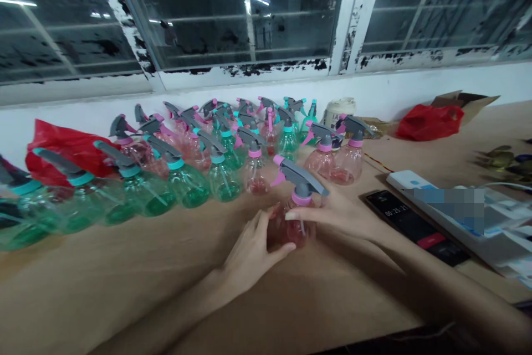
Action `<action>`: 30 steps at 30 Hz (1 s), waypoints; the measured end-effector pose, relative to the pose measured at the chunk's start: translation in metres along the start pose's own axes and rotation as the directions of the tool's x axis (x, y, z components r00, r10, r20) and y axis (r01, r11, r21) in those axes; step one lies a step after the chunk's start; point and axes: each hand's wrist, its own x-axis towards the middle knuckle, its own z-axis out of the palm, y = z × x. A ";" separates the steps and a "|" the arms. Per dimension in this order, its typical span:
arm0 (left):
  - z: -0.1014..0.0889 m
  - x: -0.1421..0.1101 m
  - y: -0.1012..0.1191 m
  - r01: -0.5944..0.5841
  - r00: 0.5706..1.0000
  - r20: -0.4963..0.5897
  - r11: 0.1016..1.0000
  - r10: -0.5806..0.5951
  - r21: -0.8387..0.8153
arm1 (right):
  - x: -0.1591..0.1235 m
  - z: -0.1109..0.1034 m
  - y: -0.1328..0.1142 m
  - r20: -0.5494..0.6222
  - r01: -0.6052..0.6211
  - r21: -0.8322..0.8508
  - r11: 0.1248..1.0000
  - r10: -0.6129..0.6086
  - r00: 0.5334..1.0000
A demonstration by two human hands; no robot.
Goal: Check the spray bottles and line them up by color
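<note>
A clear pink spray bottle with a grey and pink trigger head stands in front of me, its nozzle pointing to the upper left. My right hand is closed around the bottle's upper body from the right, with the thumb across the front just below the pink collar. On the left side, my left hand is curved toward the same bottle with thumb and fingers apart; whether its fingertips touch the plastic I cannot tell. Just behind stand another pink spray bottle and a green spray bottle.
Several green and pink spray bottles line the wall side of the table. A red plastic bag lies behind them at left, another red bag at right. At right are a phone showing a timer and a white box.
</note>
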 end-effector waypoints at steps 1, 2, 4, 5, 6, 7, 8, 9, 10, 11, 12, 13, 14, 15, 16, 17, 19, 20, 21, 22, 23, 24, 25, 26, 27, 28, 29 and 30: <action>0.002 -0.001 0.002 -0.007 1.000 0.000 1.000 0.007 0.004 | 0.003 0.000 0.002 -0.009 -0.002 0.083 0.997 0.003 1.000; 0.004 -0.001 0.004 -0.014 1.000 -0.001 1.000 0.014 0.005 | 0.006 0.001 0.004 -0.004 0.004 0.137 0.991 -0.003 1.000; 0.007 -0.002 0.008 -0.026 1.000 -0.003 1.000 0.026 0.009 | 0.011 0.000 0.006 -0.010 0.045 0.190 0.981 -0.044 0.999; 0.008 -0.003 0.011 -0.032 0.999 -0.006 0.999 0.032 0.016 | 0.011 0.000 0.005 -0.018 0.074 0.193 0.978 -0.072 0.997; 0.009 -0.003 0.013 -0.038 0.999 -0.004 0.999 0.038 0.025 | 0.011 0.000 0.003 -0.024 0.099 0.186 0.977 -0.096 0.995; 0.010 -0.004 0.014 -0.045 0.999 -0.001 0.998 0.045 0.035 | 0.010 0.000 0.001 -0.029 0.119 0.178 0.977 -0.116 0.993; 0.010 -0.004 0.016 -0.054 0.999 0.005 0.998 0.054 0.044 | 0.009 0.001 -0.001 -0.038 0.135 0.172 0.976 -0.130 0.991; 0.010 -0.005 0.016 -0.067 0.998 0.015 0.996 0.066 0.052 | 0.007 0.003 -0.002 -0.052 0.151 0.172 0.973 -0.144 0.988; 0.010 -0.006 0.017 -0.079 0.997 0.023 0.995 0.078 0.059 | 0.005 0.005 -0.003 -0.079 0.169 0.183 0.968 -0.157 0.984; 0.010 -0.006 0.016 -0.090 0.996 0.031 0.994 0.088 0.068 | 0.004 0.007 -0.003 -0.107 0.185 0.202 0.962 -0.166 0.980; 0.009 -0.007 0.015 -0.095 0.995 0.035 0.992 0.092 0.077 | 0.004 0.010 -0.002 -0.132 0.197 0.224 0.955 -0.170 0.976; 0.008 -0.007 0.013 -0.096 0.995 0.037 0.991 0.093 0.088 | 0.004 0.012 -0.001 -0.149 0.203 0.245 0.948 -0.170 0.974; 0.007 -0.007 0.010 -0.099 0.995 0.040 0.990 0.095 0.104 | 0.006 0.015 0.002 -0.156 0.202 0.263 0.944 -0.165 0.974; 0.005 -0.007 0.005 -0.108 0.994 0.042 0.986 0.103 0.130 | 0.009 0.017 0.005 -0.159 0.202 0.275 0.940 -0.163 0.974; 0.003 -0.006 0.000 -0.130 0.991 0.051 0.977 0.123 0.166 | 0.012 0.018 0.009 -0.164 0.211 0.280 0.937 -0.169 0.972; 0.000 -0.005 -0.007 -0.161 0.986 0.066 0.965 0.150 0.209 | 0.015 0.020 0.012 -0.170 0.220 0.272 0.937 -0.178 0.969; -0.006 -0.002 -0.023 -0.232 0.972 0.105 0.923 0.209 0.307 | 0.022 0.021 0.018 -0.179 0.220 0.225 0.949 -0.181 0.967; -0.009 -0.001 -0.030 -0.228 0.973 0.104 0.913 0.205 0.337 | 0.025 0.022 0.020 -0.177 0.206 0.196 0.959 -0.172 0.969; -0.011 0.000 -0.037 -0.209 0.978 0.089 0.910 0.190 0.359 | 0.028 0.022 0.022 -0.173 0.184 0.167 0.968 -0.155 0.973; -0.013 0.000 -0.043 -0.194 0.981 0.085 0.909 0.175 0.369 | 0.030 0.023 0.023 -0.168 0.157 0.140 0.978 -0.133 0.977; -0.015 0.000 -0.048 -0.176 0.984 0.075 0.910 0.159 0.375 | 0.033 0.024 0.024 -0.159 0.134 0.121 0.984 -0.114 0.981; -0.016 0.000 -0.052 -0.166 0.986 0.072 0.911 0.150 0.378 | 0.036 0.024 0.025 -0.150 0.122 0.114 0.986 -0.104 0.983; -0.017 -0.001 -0.054 -0.162 0.987 0.076 0.911 0.144 0.380 | 0.038 0.026 0.025 -0.141 0.122 0.116 0.986 -0.105 0.984; -0.016 -0.002 -0.055 -0.160 0.987 0.080 0.910 0.140 0.383 | 0.041 0.027 0.024 -0.138 0.132 0.127 0.983 -0.114 0.984; -0.016 -0.003 -0.056 -0.160 0.987 0.084 0.908 0.138 0.386 | 0.043 0.028 0.023 -0.141 0.150 0.143 0.978 -0.130 0.982; -0.016 -0.004 -0.056 -0.157 0.987 0.088 0.907 0.133 0.391 | 0.045 0.029 0.022 -0.145 0.171 0.159 0.972 -0.148 0.978; -0.015 -0.004 -0.056 -0.153 0.988 0.092 0.905 0.127 0.396 | 0.048 0.031 0.020 -0.153 0.193 0.172 0.966 -0.167 0.974; -0.015 -0.005 -0.056 -0.148 0.988 0.095 0.904 0.120 0.401 | 0.050 0.032 0.018 -0.160 0.214 0.180 0.960 -0.186 0.969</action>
